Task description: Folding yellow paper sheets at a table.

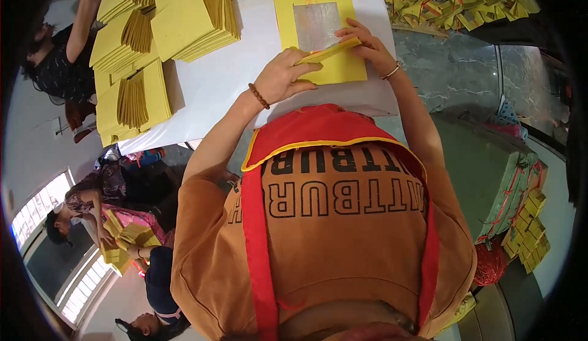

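Observation:
A yellow paper sheet (285, 16) with a silver foil square (315, 19) in its middle lies on the white-covered table in front of me. A narrow folded strip of yellow paper stands raised across the sheet, just on the near side of the foil. My left hand (285, 74) pinches the strip's left end between thumb and fingers. At the strip's right end, my right hand (370, 45) holds it, with fingers reaching over toward the foil. The undersides of both grips are partly hidden.
Stacks of folded yellow paper (190, 19) stand on the table's left side. More yellow paper pieces with red strips (459, 1) lie at the upper right. A green wrapped bale (481, 169) is on the right. Other people sit at left, two handling yellow paper (131, 234).

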The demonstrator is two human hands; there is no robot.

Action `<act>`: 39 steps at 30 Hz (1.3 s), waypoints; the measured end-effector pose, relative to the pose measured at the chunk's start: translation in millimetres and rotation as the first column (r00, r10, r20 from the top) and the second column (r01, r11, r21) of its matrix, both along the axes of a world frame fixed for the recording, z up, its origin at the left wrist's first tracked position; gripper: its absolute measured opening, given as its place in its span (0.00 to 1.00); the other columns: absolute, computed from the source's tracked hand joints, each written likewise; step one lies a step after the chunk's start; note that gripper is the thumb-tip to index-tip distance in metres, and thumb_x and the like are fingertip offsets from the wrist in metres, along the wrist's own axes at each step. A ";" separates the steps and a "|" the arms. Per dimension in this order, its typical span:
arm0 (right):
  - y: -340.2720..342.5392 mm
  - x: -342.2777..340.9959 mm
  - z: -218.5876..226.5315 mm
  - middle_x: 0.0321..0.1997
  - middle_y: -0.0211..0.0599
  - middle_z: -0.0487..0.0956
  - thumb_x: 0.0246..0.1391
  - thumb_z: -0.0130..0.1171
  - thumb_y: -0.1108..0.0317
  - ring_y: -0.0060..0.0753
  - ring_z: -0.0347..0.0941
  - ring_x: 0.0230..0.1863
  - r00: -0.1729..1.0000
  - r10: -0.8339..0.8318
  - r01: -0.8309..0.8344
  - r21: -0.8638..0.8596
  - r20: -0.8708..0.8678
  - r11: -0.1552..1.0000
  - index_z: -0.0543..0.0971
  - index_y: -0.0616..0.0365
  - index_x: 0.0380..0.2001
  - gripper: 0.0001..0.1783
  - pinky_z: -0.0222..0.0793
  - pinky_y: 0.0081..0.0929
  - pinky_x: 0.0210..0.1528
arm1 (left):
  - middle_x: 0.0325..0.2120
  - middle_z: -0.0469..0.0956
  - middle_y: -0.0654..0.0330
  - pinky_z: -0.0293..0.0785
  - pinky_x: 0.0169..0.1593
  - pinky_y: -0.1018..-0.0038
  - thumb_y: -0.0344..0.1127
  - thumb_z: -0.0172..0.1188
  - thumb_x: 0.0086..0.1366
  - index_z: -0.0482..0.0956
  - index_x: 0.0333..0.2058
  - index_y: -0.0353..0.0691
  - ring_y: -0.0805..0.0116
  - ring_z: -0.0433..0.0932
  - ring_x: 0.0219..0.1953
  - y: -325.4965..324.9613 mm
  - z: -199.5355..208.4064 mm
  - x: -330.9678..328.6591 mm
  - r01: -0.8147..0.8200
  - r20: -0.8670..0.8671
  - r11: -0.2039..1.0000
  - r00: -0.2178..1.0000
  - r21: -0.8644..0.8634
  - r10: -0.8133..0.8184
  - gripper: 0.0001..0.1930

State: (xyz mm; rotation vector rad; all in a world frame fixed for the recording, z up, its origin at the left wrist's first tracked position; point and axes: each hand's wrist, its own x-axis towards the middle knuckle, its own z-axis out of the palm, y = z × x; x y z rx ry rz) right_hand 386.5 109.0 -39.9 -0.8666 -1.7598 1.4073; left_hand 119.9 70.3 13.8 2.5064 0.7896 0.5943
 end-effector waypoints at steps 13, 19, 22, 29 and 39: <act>-3.7 -0.4 -11.9 0.60 0.35 0.64 0.55 0.52 0.61 0.30 0.47 0.67 0.979 -0.166 0.141 -0.193 -0.119 0.971 0.74 0.61 0.48 0.21 0.48 0.25 0.62 | 0.27 0.76 0.56 0.70 0.32 0.72 0.34 0.55 0.60 0.77 0.34 0.37 0.62 0.75 0.27 9.3 7.6 -1.8 -0.178 0.071 0.886 0.971 -0.427 0.230 0.07; -3.1 -1.6 -7.7 0.61 0.39 0.62 0.56 0.52 0.61 0.30 0.48 0.66 0.980 -0.145 0.118 -0.193 -0.136 0.974 0.73 0.62 0.49 0.21 0.49 0.25 0.62 | 0.23 0.76 0.58 0.68 0.29 0.76 0.34 0.56 0.59 0.79 0.32 0.36 0.69 0.73 0.24 12.3 11.2 -2.0 -0.201 0.042 0.807 0.962 -0.556 0.268 0.08; -3.1 -1.2 -8.8 0.61 0.38 0.63 0.55 0.52 0.62 0.30 0.48 0.66 0.978 -0.155 0.125 -0.205 -0.140 0.971 0.73 0.62 0.49 0.20 0.49 0.25 0.62 | 0.23 0.76 0.59 0.67 0.28 0.77 0.34 0.57 0.59 0.79 0.32 0.35 0.73 0.71 0.23 15.7 13.4 -2.5 -0.174 0.045 0.759 0.965 -0.628 0.259 0.08; -2.0 0.0 -9.0 0.62 0.38 0.62 0.55 0.52 0.62 0.29 0.48 0.66 0.984 -0.133 0.105 -0.222 -0.118 0.969 0.73 0.61 0.49 0.20 0.48 0.25 0.62 | 0.23 0.76 0.60 0.68 0.28 0.78 0.32 0.56 0.58 0.79 0.31 0.33 0.75 0.71 0.23 19.1 12.5 -3.0 -0.119 0.060 0.738 0.976 -0.664 0.210 0.08; 2.1 2.2 -11.7 0.61 0.38 0.62 0.53 0.54 0.64 0.30 0.49 0.66 0.986 -0.113 0.088 -0.196 -0.119 0.977 0.70 0.59 0.53 0.23 0.50 0.27 0.63 | 0.20 0.73 0.60 0.66 0.26 0.77 0.32 0.54 0.59 0.76 0.30 0.33 0.74 0.70 0.21 20.0 12.1 -2.6 -0.159 0.054 0.751 0.967 -0.641 0.250 0.07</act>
